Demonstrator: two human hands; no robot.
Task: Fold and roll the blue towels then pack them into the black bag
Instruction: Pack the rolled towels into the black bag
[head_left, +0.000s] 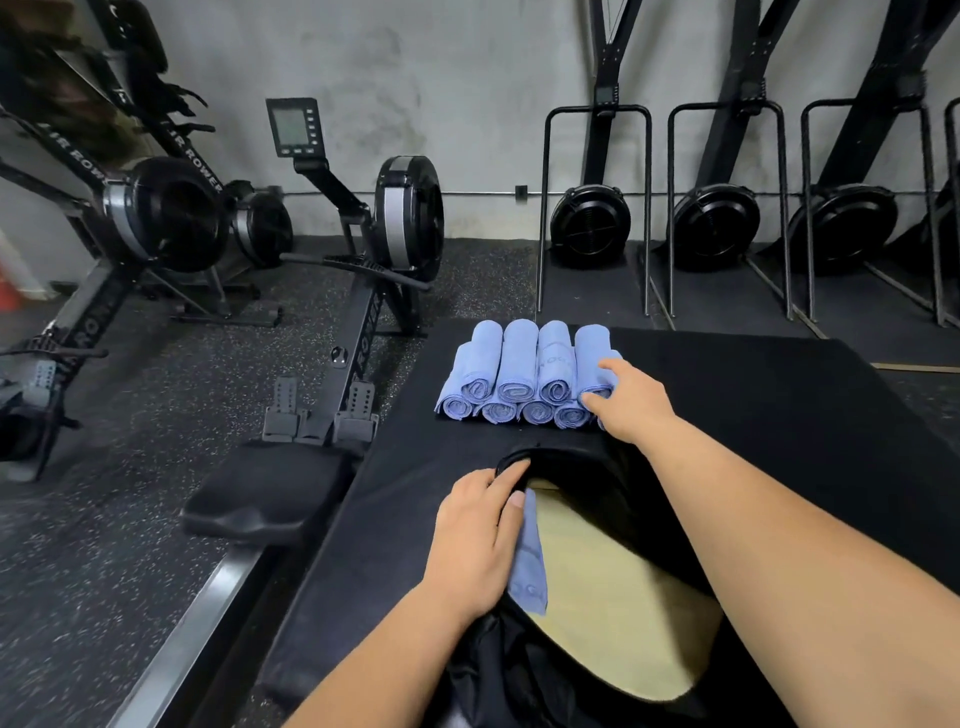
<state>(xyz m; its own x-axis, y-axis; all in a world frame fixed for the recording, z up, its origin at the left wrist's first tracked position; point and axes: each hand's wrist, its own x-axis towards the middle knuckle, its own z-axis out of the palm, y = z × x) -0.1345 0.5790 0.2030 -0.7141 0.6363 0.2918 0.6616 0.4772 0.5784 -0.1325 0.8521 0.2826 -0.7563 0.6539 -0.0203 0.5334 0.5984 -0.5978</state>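
Apparently the folding and rolling was finished: the rolls (519, 379) lay in a neat two-tier stack at the centre of the frame, four on top and at least four below, spiral ends toward the camera. No flat or loose towel showed anywhere outside the bag. Packing, by contrast, looked barely begun. Only one towel (530, 561) was visible at the mouth of the bag (571, 467), which lay open just below the stack in the lower middle of the frame. That towel sat against the left edge of the pale yellow lining (613, 597). Whether more towels were deeper inside could not be told. The left hand (478, 535) grasped the bag's rim, fingers hooked over it and the thumb pinning the towel there, so the mouth was held wide. The right hand (631, 400) reached to the stack's right end, thumb and fingers curled round the end roll (589, 353), which had not yet left the pile. By my judgement nearly the whole stack remained to go in, one or two rolls at a time. Stack and bag rested on a black mat (779, 415). Rowers (405, 218) stood on the speckled floor (130, 519) at the left.
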